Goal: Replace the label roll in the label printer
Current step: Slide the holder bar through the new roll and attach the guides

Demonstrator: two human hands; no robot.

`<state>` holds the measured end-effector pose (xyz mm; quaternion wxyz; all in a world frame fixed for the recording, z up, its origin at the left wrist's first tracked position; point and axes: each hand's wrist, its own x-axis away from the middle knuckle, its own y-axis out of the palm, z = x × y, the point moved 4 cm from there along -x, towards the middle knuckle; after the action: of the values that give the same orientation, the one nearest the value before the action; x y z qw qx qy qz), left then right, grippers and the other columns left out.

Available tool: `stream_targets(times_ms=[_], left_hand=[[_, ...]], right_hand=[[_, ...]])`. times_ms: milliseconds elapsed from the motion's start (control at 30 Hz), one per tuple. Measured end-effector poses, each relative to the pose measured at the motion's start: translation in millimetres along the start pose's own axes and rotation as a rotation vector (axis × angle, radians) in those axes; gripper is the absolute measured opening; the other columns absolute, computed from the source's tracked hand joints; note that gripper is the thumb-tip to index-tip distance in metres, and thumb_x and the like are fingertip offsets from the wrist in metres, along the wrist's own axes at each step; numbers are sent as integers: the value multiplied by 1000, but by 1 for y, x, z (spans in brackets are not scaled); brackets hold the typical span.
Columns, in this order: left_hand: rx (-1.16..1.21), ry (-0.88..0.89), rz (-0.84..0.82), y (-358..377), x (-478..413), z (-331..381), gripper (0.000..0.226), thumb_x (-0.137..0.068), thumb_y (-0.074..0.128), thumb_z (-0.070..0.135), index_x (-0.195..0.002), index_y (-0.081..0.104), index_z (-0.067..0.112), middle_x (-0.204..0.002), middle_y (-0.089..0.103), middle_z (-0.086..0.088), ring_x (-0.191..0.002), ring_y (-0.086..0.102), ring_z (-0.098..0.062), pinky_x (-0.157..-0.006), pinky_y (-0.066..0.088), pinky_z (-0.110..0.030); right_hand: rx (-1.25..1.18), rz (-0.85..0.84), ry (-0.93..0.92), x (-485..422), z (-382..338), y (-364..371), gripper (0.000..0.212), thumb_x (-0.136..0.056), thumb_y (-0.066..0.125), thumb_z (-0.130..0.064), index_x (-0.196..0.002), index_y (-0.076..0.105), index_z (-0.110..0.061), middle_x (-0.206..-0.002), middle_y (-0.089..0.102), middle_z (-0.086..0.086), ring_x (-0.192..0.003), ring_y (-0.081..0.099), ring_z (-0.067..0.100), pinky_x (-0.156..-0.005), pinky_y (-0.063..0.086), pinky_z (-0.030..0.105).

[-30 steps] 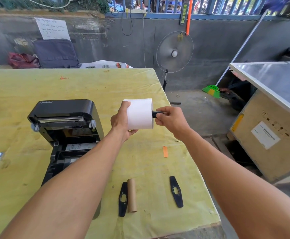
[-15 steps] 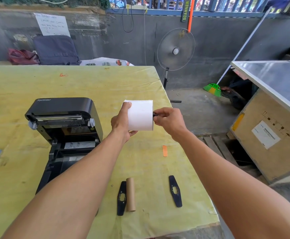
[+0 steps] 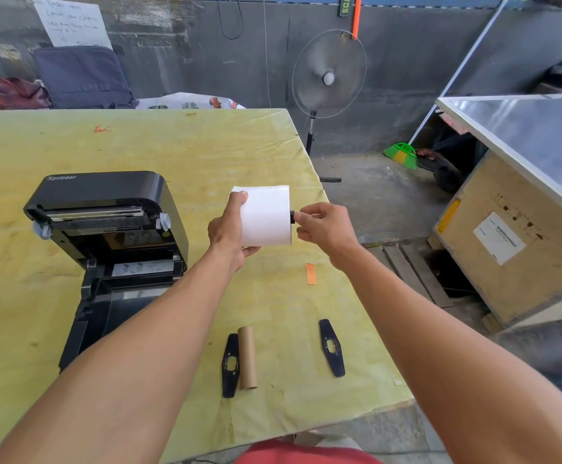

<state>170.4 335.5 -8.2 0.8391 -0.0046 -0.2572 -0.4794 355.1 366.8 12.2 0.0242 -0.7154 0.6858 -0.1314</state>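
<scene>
The left hand (image 3: 229,232) gripped the roll (image 3: 266,216) above the surface (image 3: 206,155), right of the open printer (image 3: 105,192), long axis level, running left to right. The right hand (image 3: 326,229) pinched the black spindle (image 3: 292,216) poking from its right end.

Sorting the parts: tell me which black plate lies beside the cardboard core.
The left plate, lying right alongside the core; the right plate lies alone, well apart from it.
</scene>
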Motion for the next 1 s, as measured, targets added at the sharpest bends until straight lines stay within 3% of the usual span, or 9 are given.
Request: stream_targets(times_ms=[200, 367, 467, 567, 733, 867, 1000], left_hand=[[-16, -9, -32, -10, 4, -8, 39, -65, 70, 49, -88, 58, 21, -87, 68, -3, -76, 67, -24, -71, 58, -45], [-9, -27, -25, -17, 10, -17, 39, -63, 70, 49, -87, 57, 20, -84, 68, -3, -75, 67, -24, -71, 58, -43], [8, -32, -27, -22, 12, -21, 38, -65, 70, 48, -88, 58, 20, -85, 69, -3, -73, 68, -24, -67, 57, -40], [5, -35, -37, -25, 12, -22, 39, -65, 69, 48, -89, 60, 19, -84, 69, -3, -74, 68, -25, -64, 57, -38], [8, -38, -34, -27, 11, -22, 38, -67, 69, 48, -90, 59, 18, -86, 69, -4, -79, 68, -26, -69, 56, -41], [-6, -41, -30, -27, 10, -21, 38, -68, 69, 47, -90, 59, 18, -86, 68, -5, -78, 67, -26, -67, 56, -39], [-21, -33, -38, -22, 7, -15, 39, -67, 69, 48, -89, 59, 18, -86, 68, -5, -75, 67, -26, -71, 56, -43]], right_hand=[[341, 28, 141, 21, 51, -15, 17, -92, 68, -21, -96, 71, -4, -86, 73, 14, -81, 74, 31, -79, 62, 48], [915, -200, 312, 52, 96, -16, 24, -84, 75, -20, -89, 57, -6, -86, 68, 13, -81, 72, 29, -72, 62, 38], [1065, -310, 393, 75, 122, -12, 39, -76, 82, -20, -96, 49, -10, -87, 58, 8, -83, 65, 27, -73, 60, 36], [1159, -295, 362, 83, 133, -10, 45, -75, 81, -19, -106, 50, -10, -89, 54, 5, -85, 58, 26, -71, 54, 35], [1055, -258, 411, 81, 137, -7, 27, -83, 70, -14, -99, 49, -9, -82, 53, 6, -80, 63, 28, -67, 57, 35], [662, -148, 439, 64, 120, -1, 19, -88, 70, -13, -100, 62, 1, -88, 67, 16, -63, 67, 28, -57, 61, 36], [337, 13, 276, 31, 63, -1, 14, -92, 62, -9, -95, 68, 3, -85, 70, 20, -67, 72, 31, -75, 63, 48]])
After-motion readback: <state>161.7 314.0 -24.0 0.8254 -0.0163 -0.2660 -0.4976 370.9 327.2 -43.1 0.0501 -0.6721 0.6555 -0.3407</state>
